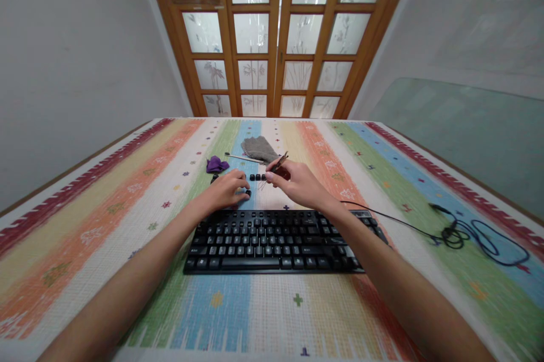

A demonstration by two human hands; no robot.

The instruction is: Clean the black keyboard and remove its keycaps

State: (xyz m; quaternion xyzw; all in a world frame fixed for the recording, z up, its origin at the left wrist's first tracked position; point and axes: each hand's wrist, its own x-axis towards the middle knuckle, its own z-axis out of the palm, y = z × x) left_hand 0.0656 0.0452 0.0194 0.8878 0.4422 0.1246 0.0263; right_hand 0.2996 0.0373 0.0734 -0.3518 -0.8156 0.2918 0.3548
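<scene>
Left hand (228,188) curled at keycap (248,194), right hand (297,182) pinching tool (279,163)

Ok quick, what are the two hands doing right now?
Left hand: fingers curled at a small black keycap; can't tell if it's gripped.
Right hand: closed, holding a slim dark tool.

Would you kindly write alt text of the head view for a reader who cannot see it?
A person's left hand is at a loose black keycap while the right hand holds a slim dark tool, both beyond a black keyboard on a striped tablecloth. Grey cloth and purple cloth lie farther back.
</scene>
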